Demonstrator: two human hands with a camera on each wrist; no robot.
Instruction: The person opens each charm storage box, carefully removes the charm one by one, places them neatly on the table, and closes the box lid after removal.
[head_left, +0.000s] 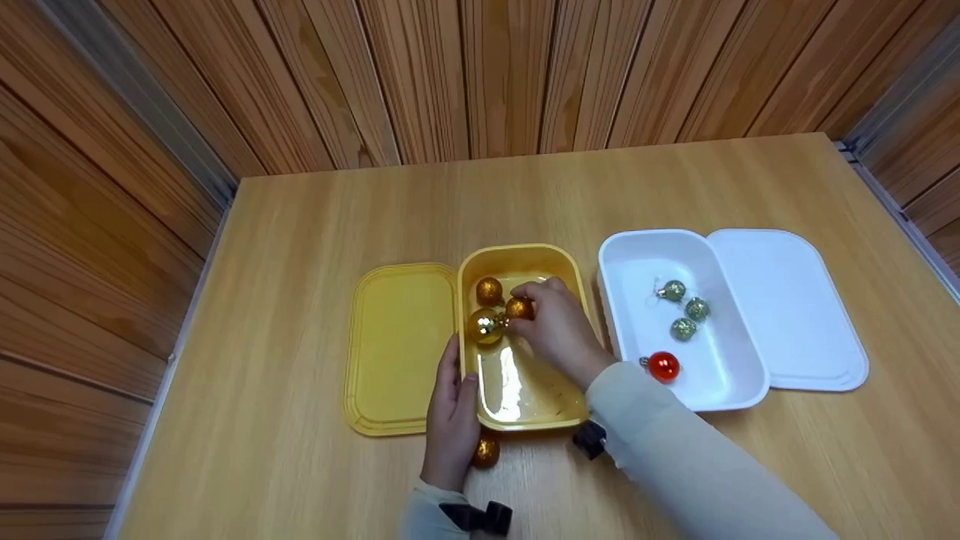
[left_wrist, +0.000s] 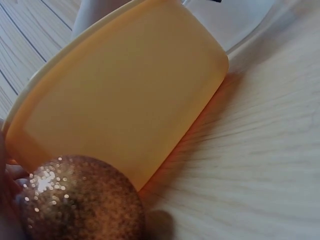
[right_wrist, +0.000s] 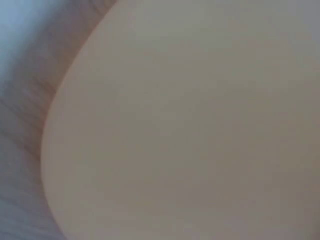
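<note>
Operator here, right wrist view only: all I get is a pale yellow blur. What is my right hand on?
Observer: The right hand pinches a gold glitter bauble inside the yellow box.
Operator: Anything else in there?
Observer: Yes, a second glitter bauble and a shiny gold bauble, both left of yours.
Operator: And my other hand?
Observer: The left hand grips the box's left wall. A stray gold bauble sits on the table by its heel, outside the box.
</note>
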